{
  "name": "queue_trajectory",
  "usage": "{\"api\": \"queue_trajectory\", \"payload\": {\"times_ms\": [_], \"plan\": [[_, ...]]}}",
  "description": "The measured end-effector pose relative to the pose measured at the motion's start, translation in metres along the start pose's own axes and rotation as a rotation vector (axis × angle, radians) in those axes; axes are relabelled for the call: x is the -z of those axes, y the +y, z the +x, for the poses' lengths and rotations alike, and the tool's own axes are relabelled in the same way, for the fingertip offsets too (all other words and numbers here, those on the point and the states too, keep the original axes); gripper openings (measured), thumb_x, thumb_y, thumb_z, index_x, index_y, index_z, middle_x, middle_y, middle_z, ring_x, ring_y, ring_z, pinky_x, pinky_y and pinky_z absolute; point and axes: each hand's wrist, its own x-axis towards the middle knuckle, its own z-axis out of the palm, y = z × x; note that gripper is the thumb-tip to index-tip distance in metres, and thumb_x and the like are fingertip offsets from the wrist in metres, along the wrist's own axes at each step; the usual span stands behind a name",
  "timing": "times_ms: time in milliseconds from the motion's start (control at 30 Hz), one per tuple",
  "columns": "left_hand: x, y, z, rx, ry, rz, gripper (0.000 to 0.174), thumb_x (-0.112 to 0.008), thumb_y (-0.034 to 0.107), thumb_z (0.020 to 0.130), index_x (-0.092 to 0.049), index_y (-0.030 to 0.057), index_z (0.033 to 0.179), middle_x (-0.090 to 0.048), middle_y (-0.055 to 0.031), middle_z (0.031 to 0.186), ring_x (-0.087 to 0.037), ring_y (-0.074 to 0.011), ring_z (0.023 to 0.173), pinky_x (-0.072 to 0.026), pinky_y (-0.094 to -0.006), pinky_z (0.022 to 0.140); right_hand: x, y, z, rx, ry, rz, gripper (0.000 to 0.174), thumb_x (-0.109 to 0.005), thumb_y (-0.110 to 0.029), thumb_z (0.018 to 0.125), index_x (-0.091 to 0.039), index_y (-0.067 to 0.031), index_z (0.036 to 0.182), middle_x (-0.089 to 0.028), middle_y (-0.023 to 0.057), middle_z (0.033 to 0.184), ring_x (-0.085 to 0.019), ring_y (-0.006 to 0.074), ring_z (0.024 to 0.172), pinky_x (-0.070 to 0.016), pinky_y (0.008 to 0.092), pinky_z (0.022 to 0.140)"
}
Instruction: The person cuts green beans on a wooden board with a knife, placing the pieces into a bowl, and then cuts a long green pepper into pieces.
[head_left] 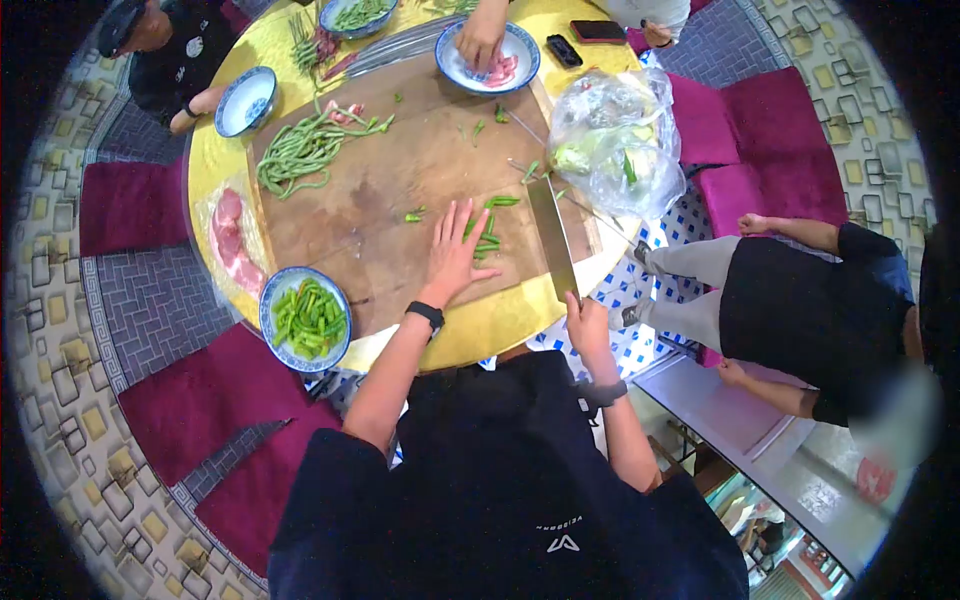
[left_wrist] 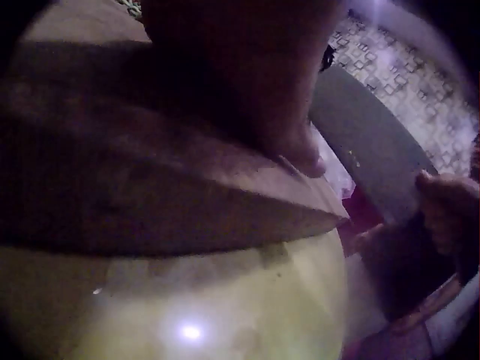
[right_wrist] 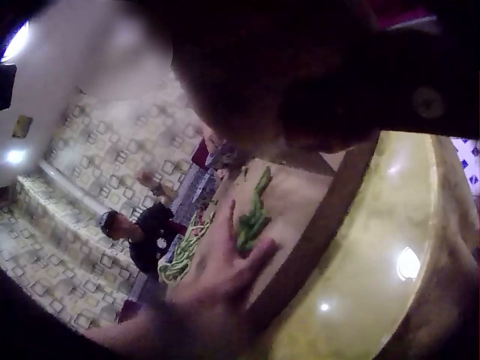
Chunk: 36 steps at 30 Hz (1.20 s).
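My right hand point(head_left: 590, 328) grips the handle of a wide-bladed cleaver point(head_left: 553, 235), its blade pointing away from me over the board's right part. My left hand point(head_left: 457, 252) lies with fingers spread at the near part of the wooden cutting board point(head_left: 360, 210). Beside its fingers and thumb are cut green pepper pieces point(head_left: 487, 240). The right wrist view shows the spread left hand point(right_wrist: 221, 289) next to the green pieces point(right_wrist: 253, 217). In the left wrist view the cleaver point(left_wrist: 375, 142) stands beyond the left thumb.
Long beans point(head_left: 300, 150) lie on the board's far left. A bowl of cut green pieces point(head_left: 306, 318) and wrapped meat point(head_left: 235, 240) sit at the left. Another person's hand point(head_left: 482, 40) reaches into a meat bowl point(head_left: 450, 62). A plastic bag point(head_left: 620, 140) is at the right.
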Motion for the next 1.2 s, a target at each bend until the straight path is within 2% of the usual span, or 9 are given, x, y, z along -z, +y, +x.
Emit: {"api": "queue_trajectory", "payload": {"times_ms": [233,433,467,533,667,733,900,1000,1200], "plan": [[-0.003,-0.009,0.058,-0.246,-0.048,-0.055,0.102,-0.075,0.065,0.076,-0.038,0.0139,0.156,-0.034,-0.0112,0.162,-0.030,-0.0353,0.150,-0.0269,-0.0500,0.122,0.004,0.008,0.025,-0.031,-0.184,-0.029,0.033,-0.062,-0.025,0.099,-0.070,0.0062,0.096,-0.065,0.0323,0.082,-0.065,0.0500,0.082,-0.0514,0.0526,0.068],[-0.054,-0.004,0.041,0.009,0.105,-0.164,0.061,-0.072,0.041,0.090,-0.056,0.0059,0.137,-0.051,-0.0160,0.142,-0.048,-0.0362,0.132,-0.0411,-0.0477,0.111,-0.006,0.019,0.021,-0.186,-0.368,0.028,0.038,-0.058,-0.028,0.102,-0.065,0.0072,0.088,-0.061,0.0322,0.073,-0.063,0.0504,0.070,-0.0485,0.0519,0.061],[-0.059,-0.001,0.039,0.084,0.128,-0.195,0.058,-0.072,0.039,0.090,-0.057,0.0058,0.135,-0.051,-0.0164,0.142,-0.049,-0.0364,0.130,-0.0416,-0.0481,0.109,-0.009,0.016,0.019,-0.044,-0.256,0.132,0.044,-0.060,-0.032,0.102,-0.065,0.0075,0.082,-0.060,0.0294,0.064,-0.062,0.0488,0.062,-0.0495,0.0509,0.059],[-0.047,0.015,0.040,0.084,0.186,-0.138,0.052,-0.071,0.036,0.091,-0.059,0.0054,0.131,-0.051,-0.0166,0.141,-0.050,-0.0366,0.129,-0.0423,-0.0484,0.108,0.011,-0.004,0.025,-0.363,-0.423,0.181,0.048,-0.061,-0.034,0.102,-0.065,0.0055,0.074,-0.055,0.0093,0.053,-0.056,0.0172,0.046,-0.0429,0.0356,0.045],[-0.050,0.023,0.042,0.158,0.186,-0.163,0.045,-0.070,0.029,0.092,-0.059,0.0041,0.128,-0.051,-0.0174,0.142,-0.050,-0.0373,0.128,-0.0417,-0.0484,0.108,-0.025,0.050,0.030,-0.004,-0.175,0.067,0.040,-0.068,-0.033,0.098,-0.068,0.0057,0.104,-0.068,0.0150,0.067,-0.063,0.0202,0.048,-0.0485,0.0359,0.047],[-0.048,0.026,0.044,0.162,0.190,-0.191,0.045,-0.069,0.027,0.092,-0.056,0.0022,0.129,-0.050,-0.0191,0.142,-0.049,-0.0389,0.129,-0.0400,-0.0494,0.109,-0.050,0.056,0.034,0.233,0.031,0.126,0.045,-0.073,-0.034,0.094,-0.067,0.0066,0.113,-0.073,0.0226,0.083,-0.071,0.0345,0.068,-0.0549,0.0429,0.063],[-0.045,0.061,0.045,0.331,0.301,-0.257,0.047,-0.065,0.020,0.093,-0.050,-0.0035,0.131,-0.045,-0.0241,0.146,-0.041,-0.0432,0.137,-0.0328,-0.0520,0.116,-0.067,0.023,0.031,-0.157,-0.188,0.011,0.047,-0.075,-0.036,0.092,-0.068,0.0078,0.106,-0.072,0.0275,0.088,-0.072,0.0416,0.081,-0.0555,0.0452,0.071],[-0.055,0.064,0.051,0.360,0.376,-0.323,0.045,-0.063,0.016,0.094,-0.049,-0.0059,0.131,-0.042,-0.0264,0.150,-0.036,-0.0448,0.142,-0.0289,-0.0527,0.119,-0.081,0.012,0.027,-0.067,-0.067,0.189,0.043,-0.076,-0.034,0.091,-0.069,0.0068,0.103,-0.072,0.0273,0.088,-0.072,0.0409,0.084,-0.0560,0.0452,0.074],[-0.061,0.069,0.043,0.421,0.393,-0.424,0.033,-0.064,0.013,0.093,-0.055,-0.0038,0.120,-0.044,-0.0278,0.149,-0.038,-0.0454,0.141,-0.0285,-0.0509,0.120,-0.119,0.023,0.021,-0.130,-0.114,0.250,0.045,-0.043,-0.031,0.108,-0.063,0.0063,0.093,-0.065,0.0329,0.086,-0.067,0.0470,0.087,-0.0508,0.0524,0.076]]}}
